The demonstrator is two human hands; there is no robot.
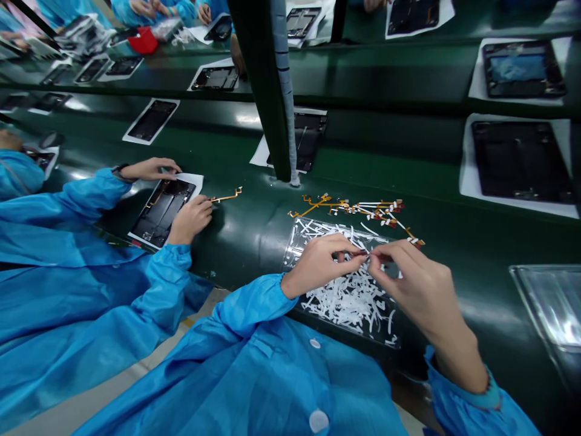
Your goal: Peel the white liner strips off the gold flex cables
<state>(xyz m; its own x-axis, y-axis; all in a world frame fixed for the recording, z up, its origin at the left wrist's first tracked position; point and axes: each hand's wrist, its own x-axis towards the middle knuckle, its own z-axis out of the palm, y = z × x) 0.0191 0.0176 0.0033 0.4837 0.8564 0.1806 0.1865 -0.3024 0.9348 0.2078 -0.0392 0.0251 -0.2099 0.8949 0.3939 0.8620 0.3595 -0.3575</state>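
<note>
My left hand (320, 263) and my right hand (415, 278) meet fingertip to fingertip above a clear plastic tray (297, 233) heaped with white paper strips (351, 300). Both pinch a small, thin piece between them; it is too small to name. Just beyond the tray, a bundle of gold flex cables (363, 212) with white and red tabs lies on the green belt (454, 242).
A co-worker in a blue coat at my left has both hands (190, 218) on a dark device frame (161, 212), with one gold flex cable (227, 197) beside it. More dark frames on white sheets (520, 160) lie on the belt. A green post (267, 91) stands ahead. Another clear tray (551, 303) is at right.
</note>
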